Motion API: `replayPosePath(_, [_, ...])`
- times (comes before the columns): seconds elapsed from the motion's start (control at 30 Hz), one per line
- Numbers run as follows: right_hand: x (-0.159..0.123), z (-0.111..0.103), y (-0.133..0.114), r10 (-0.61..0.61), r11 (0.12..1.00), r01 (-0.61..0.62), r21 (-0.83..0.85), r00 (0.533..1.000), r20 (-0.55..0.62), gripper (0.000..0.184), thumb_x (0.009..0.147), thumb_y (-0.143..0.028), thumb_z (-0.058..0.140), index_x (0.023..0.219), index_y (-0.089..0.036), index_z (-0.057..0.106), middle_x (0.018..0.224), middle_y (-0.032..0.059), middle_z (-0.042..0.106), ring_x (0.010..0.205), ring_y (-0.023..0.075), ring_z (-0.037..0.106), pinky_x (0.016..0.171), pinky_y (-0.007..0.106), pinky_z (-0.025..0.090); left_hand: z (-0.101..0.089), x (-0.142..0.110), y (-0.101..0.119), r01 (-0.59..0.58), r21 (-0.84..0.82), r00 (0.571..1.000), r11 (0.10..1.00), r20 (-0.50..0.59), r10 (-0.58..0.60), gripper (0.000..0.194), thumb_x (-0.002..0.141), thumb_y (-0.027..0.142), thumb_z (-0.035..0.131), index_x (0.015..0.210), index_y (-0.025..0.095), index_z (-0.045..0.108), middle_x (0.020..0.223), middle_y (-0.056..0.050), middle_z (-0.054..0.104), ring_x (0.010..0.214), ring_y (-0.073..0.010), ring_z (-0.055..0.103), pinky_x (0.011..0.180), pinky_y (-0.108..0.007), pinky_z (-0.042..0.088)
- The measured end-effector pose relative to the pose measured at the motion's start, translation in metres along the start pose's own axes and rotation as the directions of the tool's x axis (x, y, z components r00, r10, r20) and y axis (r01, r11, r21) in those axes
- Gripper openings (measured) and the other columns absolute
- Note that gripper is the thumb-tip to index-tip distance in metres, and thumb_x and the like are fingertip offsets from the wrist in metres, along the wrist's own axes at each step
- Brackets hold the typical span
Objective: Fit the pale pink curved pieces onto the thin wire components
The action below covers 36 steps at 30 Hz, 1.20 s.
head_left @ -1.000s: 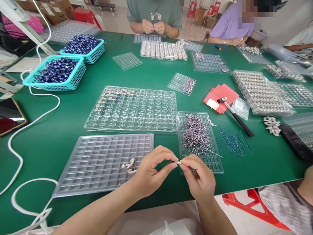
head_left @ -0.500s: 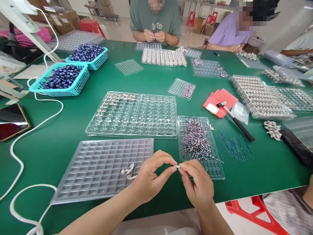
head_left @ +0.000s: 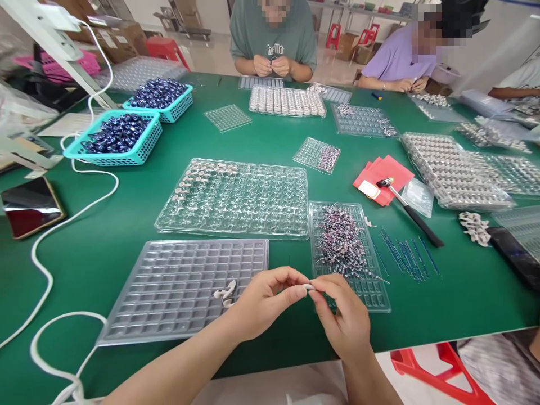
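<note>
Over the table's near edge, my left hand [head_left: 274, 298] and my right hand [head_left: 343, 315] meet fingertip to fingertip. Both pinch a small white earbud part [head_left: 309, 287], mostly covered by the fingers. Left of my hands is a grey compartment tray [head_left: 169, 292], with a few white earbud shells [head_left: 228, 292] lying at its right side. Just beyond my right hand, a clear tray [head_left: 375, 292] bears a heap of small wired components [head_left: 341, 239]. A larger clear tray [head_left: 253, 197] behind holds white parts in its upper-left pockets.
Blue baskets [head_left: 141, 152] of dark glossy parts stand at the left, near a phone [head_left: 31, 205] and white cable [head_left: 46, 264]. To the right lie a hammer [head_left: 413, 216], red envelopes [head_left: 388, 174] and blue wires [head_left: 405, 256]. Co-workers [head_left: 274, 39] sit across the table.
The whole view has shifted slightly to the right. My fingertips have drawn closer together around the white part, and the left thumb now covers more of it.
</note>
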State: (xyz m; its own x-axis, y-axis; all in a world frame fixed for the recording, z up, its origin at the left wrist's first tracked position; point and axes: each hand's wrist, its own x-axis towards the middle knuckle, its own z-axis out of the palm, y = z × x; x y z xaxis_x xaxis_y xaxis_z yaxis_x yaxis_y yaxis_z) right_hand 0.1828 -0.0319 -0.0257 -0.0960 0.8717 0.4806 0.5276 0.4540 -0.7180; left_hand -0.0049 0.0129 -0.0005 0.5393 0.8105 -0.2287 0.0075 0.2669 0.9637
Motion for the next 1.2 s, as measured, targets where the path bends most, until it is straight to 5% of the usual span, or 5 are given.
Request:
replayPosePath(0.37, [-0.001, -0.001, -0.002, 0.127, 0.99, -0.132, -0.054, 0.989, -0.078, 0.01, 0.094, -0.017, 0.058, 0.097, -0.022, 0.066, 0.085, 0.0029, 0.072, 0.076, 0.0153, 0.068, 0.068, 0.027, 0.055, -0.002, -0.005, 0.004, -0.104, 0.193, 0.987, 0.976, -0.103, 0.125, 0.022, 0.09, 0.033, 0.066, 0.104, 0.018, 0.072, 0.093, -0.007, 0.076, 0.087, -0.0198, 0.07, 0.081, -0.033, 0.057])
replayPosePath(0.67, [0.0, 0.002, -0.004, 0.128, 0.985, -0.133, -0.113, 0.99, -0.053, 0.01, 0.095, -0.024, 0.058, 0.091, -0.022, 0.067, 0.08, 0.0021, 0.071, 0.069, 0.0147, 0.067, 0.065, 0.027, 0.055, 0.003, -0.004, -0.005, -0.358, 0.658, 0.835, 0.663, -0.092, 0.542, 0.015, 0.094, 0.016, 0.056, 0.091, 0.017, 0.07, 0.072, -0.004, 0.069, 0.066, -0.0148, 0.06, 0.062, -0.027, 0.046])
replayPosePath(0.77, [-0.001, 0.001, -0.004, 0.136, 0.981, -0.143, -0.13, 0.989, -0.062, 0.009, 0.094, -0.024, 0.059, 0.091, -0.022, 0.068, 0.082, 0.0024, 0.073, 0.07, 0.0153, 0.068, 0.065, 0.027, 0.055, 0.0, -0.005, -0.001, -0.325, 0.654, 0.855, 0.683, -0.104, 0.508, 0.017, 0.095, 0.018, 0.054, 0.09, 0.017, 0.07, 0.073, -0.004, 0.069, 0.066, -0.0152, 0.061, 0.063, -0.027, 0.047])
replayPosePath(0.97, [-0.004, -0.004, 0.0, 0.089, 0.986, -0.092, -0.141, 0.996, -0.03, 0.007, 0.092, -0.028, 0.062, 0.095, -0.025, 0.069, 0.084, 0.0031, 0.074, 0.074, 0.0193, 0.072, 0.067, 0.03, 0.058, 0.003, -0.007, 0.011, -0.125, 0.336, 0.972, 0.934, -0.147, 0.183, 0.026, 0.089, 0.035, 0.066, 0.102, 0.014, 0.072, 0.089, -0.009, 0.076, 0.08, -0.0187, 0.07, 0.074, -0.028, 0.056])
replayPosePath(1.2, [-0.002, -0.005, 0.009, -0.009, 0.988, 0.014, -0.153, 1.0, 0.03, 0.016, 0.092, -0.037, 0.061, 0.103, -0.027, 0.068, 0.089, 0.0061, 0.076, 0.068, 0.021, 0.072, 0.052, 0.03, 0.056, -0.007, -0.009, 0.024, -0.081, 0.387, 0.976, 0.919, -0.155, 0.151, 0.022, 0.087, 0.034, 0.068, 0.097, 0.016, 0.076, 0.088, -0.009, 0.077, 0.079, -0.019, 0.07, 0.069, -0.026, 0.055])
